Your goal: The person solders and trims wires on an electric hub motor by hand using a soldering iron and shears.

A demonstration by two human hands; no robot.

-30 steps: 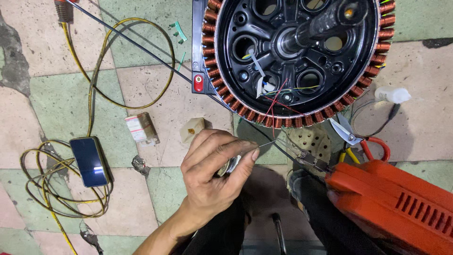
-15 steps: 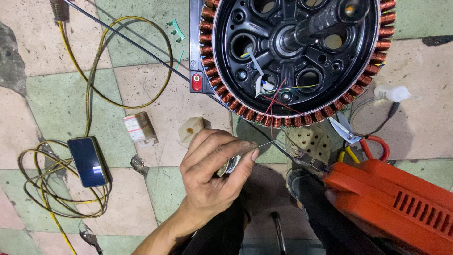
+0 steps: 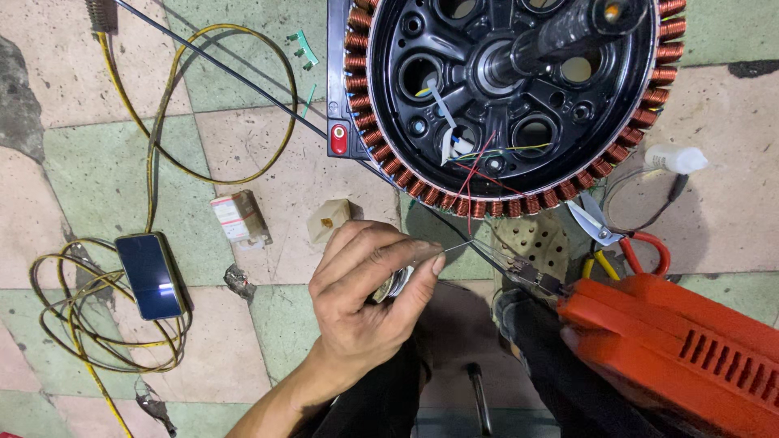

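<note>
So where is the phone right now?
In the head view the phone lies on the tiled floor at the left, on a loose coil of yellow wire, well left of the left hand.

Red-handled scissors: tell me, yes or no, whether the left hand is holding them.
No. The red-handled scissors lie on the floor beside the motor stator, while the left hand pinches a thin wire.
</note>
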